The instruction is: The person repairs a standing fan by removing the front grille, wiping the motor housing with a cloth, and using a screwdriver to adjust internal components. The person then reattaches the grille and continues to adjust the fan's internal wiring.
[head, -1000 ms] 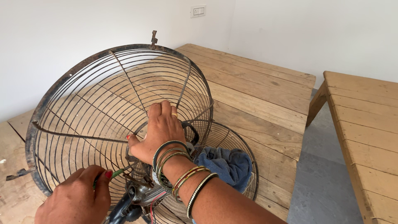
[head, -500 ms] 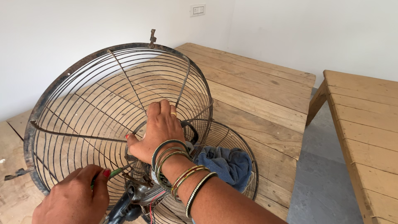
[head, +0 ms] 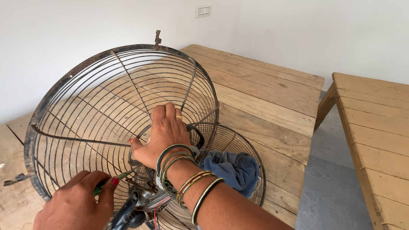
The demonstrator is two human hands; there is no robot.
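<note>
The right hand [head: 164, 134] grips the fan guard [head: 119, 123] hub; the left hand [head: 76, 202] pinches a green screwdriver [head: 108, 184], guard still attached.

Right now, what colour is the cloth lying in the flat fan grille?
Blue; the cloth shows best in the head view.

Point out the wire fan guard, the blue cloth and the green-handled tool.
wire fan guard [head: 85, 106], head view, on its wire ribs
blue cloth [head: 232, 170], head view, on its folds
green-handled tool [head: 108, 183], head view, on its handle

Rusty dark fan guard [head: 106, 98], blue cloth [head: 232, 168], tan plank table [head: 264, 98].
</note>
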